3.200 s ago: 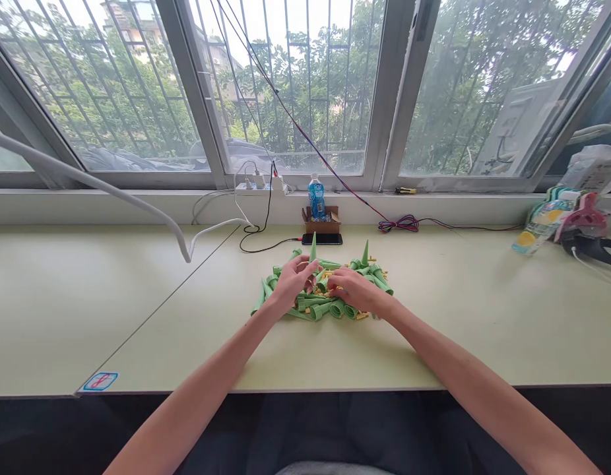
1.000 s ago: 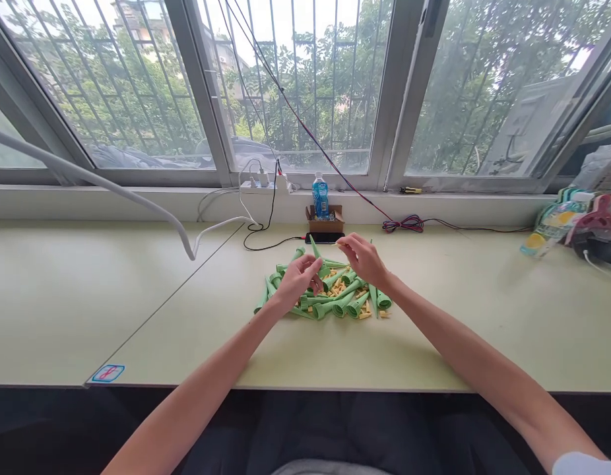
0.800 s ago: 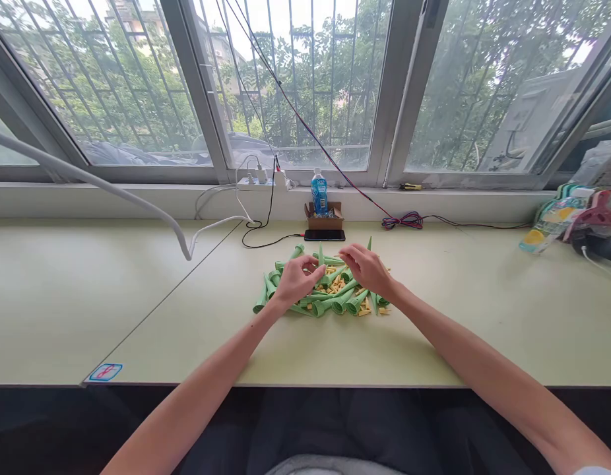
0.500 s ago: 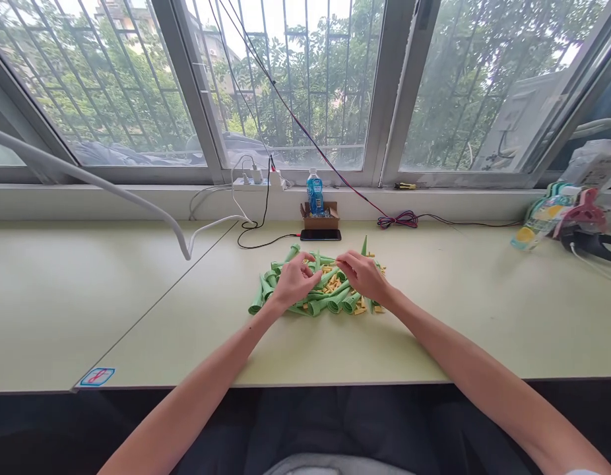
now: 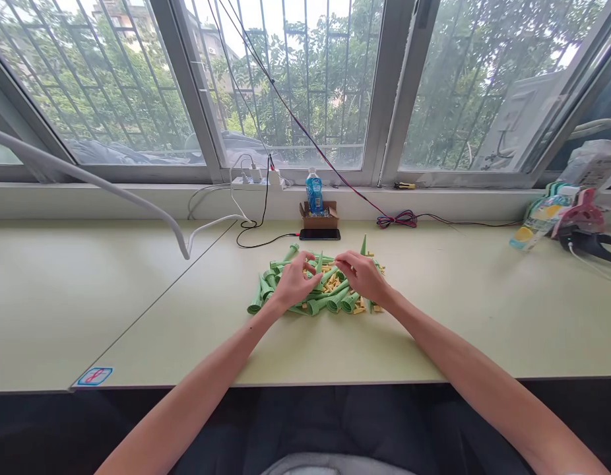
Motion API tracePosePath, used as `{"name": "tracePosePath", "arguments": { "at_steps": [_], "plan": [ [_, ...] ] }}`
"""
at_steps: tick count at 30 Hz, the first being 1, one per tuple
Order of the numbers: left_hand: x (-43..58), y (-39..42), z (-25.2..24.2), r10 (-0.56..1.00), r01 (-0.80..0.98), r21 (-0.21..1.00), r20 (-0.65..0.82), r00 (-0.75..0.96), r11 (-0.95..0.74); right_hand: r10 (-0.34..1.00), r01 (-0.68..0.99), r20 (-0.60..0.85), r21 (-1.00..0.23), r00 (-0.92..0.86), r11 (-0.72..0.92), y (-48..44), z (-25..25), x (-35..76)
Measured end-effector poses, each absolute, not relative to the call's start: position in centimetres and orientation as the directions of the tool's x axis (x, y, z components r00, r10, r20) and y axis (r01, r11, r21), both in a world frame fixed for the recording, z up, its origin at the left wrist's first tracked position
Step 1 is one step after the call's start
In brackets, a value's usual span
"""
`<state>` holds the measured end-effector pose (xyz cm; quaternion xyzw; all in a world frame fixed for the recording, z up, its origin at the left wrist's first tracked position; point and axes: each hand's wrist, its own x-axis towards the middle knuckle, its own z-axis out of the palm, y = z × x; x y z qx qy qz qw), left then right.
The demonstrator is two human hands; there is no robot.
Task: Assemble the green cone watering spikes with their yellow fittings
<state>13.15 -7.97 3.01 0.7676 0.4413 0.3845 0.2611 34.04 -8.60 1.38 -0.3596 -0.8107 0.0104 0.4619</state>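
A heap of light green hollow cones (image 5: 335, 304) and small yellow pieces (image 5: 331, 284) lies on the table in front of me. My left hand (image 5: 296, 280) is over the heap's left part, its fingers curled round a pointed green cone (image 5: 319, 264) that stands tip up between thumb and forefinger. My right hand (image 5: 361, 272) is above the right part, thumb and forefinger pinched together close to that cone's tip. What the pinch holds is too small to make out. Another green cone (image 5: 363, 245) points upward behind my right hand.
Behind the heap lie a phone (image 5: 320, 235) on a cable and a small cardboard box (image 5: 319, 223) with a blue bottle (image 5: 314, 191). A white tube (image 5: 137, 201) arches over the left. A cable bundle (image 5: 397, 219) and a clear bottle (image 5: 536, 227) are at the right.
The green cone at my left hand has shifted slightly, its tip now leaning a little to the right. Both hands stay in nearly the same place, and the heap looks unchanged.
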Motion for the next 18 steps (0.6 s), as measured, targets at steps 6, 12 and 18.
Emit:
{"name": "tracePosePath", "arguments": {
  "at_steps": [6, 12, 18],
  "plan": [
    [13.24, -7.97, 2.85, 0.862, 0.503, 0.7, 0.406, 0.303, -0.506, 0.596, 0.568, 0.74, -0.357, -0.313, 0.741, -8.59, 1.34, 34.03],
    [13.39, -8.07, 2.89, 0.825, 0.534, 0.634, 0.483, 0.291, -0.56, 0.603, 0.554, 0.74, -0.379, -0.299, 0.741, -8.68, 1.4, 33.96],
    [13.61, -8.49, 3.29, 0.805, 0.486, 0.644, 0.519, 0.288, -0.59, 0.624, 0.516, 0.738, -0.441, -0.257, 0.735, -8.86, 1.6, 33.76]
  ]
}}
